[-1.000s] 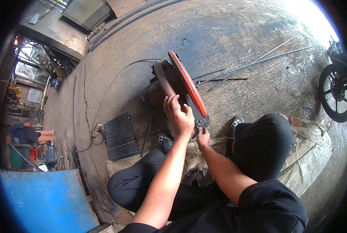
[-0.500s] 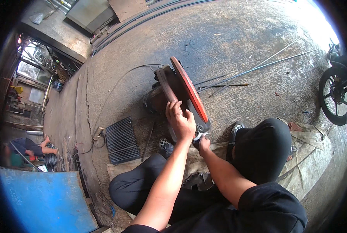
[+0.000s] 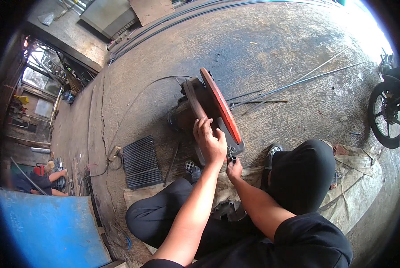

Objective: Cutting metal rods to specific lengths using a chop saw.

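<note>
In front of me stands a floor machine with a dark rounded body (image 3: 179, 117), like a motor, and a narrow red guard (image 3: 221, 105) tilted along its right side. A brown bar (image 3: 193, 98) runs along its top. My left hand (image 3: 212, 144) is closed over the near end of this bar, thumb held apart. Lower and to the right, my right hand (image 3: 234, 170) pinches a small dark part (image 3: 233, 159) at the machine's near end. The part's full shape is hidden by the fingers.
A ribbed dark mat (image 3: 141, 161) lies left of the machine. Long thin rods (image 3: 294, 82) lie beyond it. A motorcycle wheel (image 3: 384, 114) stands far right, a blue sheet (image 3: 50, 228) near left. Another person (image 3: 41, 181) sits far left. Cloth (image 3: 356, 192) spreads by my right knee.
My right hand's grip has turned slightly, and a dark part now shows above its fingers where something whitish showed before. My left hand stays on the bar. The other person's limbs have shifted.
</note>
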Demonstrator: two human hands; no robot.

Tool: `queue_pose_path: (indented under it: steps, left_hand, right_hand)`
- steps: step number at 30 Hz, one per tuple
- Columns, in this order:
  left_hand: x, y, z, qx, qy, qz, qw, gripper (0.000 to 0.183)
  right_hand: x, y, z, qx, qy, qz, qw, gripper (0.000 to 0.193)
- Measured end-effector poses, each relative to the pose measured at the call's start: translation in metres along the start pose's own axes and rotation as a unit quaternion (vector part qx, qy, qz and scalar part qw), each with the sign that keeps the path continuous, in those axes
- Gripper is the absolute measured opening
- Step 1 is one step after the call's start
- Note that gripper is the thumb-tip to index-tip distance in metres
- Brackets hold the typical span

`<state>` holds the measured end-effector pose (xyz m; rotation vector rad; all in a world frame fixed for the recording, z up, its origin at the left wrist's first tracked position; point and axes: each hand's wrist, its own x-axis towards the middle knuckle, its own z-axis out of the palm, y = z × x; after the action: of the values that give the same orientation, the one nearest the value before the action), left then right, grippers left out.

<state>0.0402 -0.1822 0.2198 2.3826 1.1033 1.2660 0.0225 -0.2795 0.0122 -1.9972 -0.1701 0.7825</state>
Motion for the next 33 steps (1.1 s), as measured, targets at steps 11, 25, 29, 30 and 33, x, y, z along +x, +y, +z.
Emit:
queue_pose_path:
  steps: [11, 25, 29, 30, 33]
  left_hand:
    - [0.0, 0.005, 0.003, -0.012, -0.001, -0.008, 1.0, 0.037]
    - [0.002, 0.008, -0.002, 0.003, -0.013, -0.022, 1.0, 0.034]
    - [-0.001, 0.012, 0.01, -0.004, -0.015, -0.023, 1.0, 0.033]
    - [-0.001, -0.007, -0.009, 0.029, 0.0, -0.03, 0.999, 0.031]
    - [0.002, 0.003, -0.004, 0.012, -0.006, -0.028, 1.0, 0.031]
  right_hand:
    - [0.01, 0.001, 0.017, 0.129, 0.096, 0.058, 0.985, 0.039]
    - [0.054, -0.003, 0.055, 0.335, 0.143, 0.443, 0.82, 0.062]
    - [0.057, 0.016, 0.046, 0.17, 0.174, 0.32, 0.916, 0.057]
    - [0.019, -0.022, 0.052, 0.158, 0.164, 0.288, 0.93, 0.06]
    - [0.017, -0.026, 0.036, 0.072, 0.106, 0.151, 0.98, 0.068]
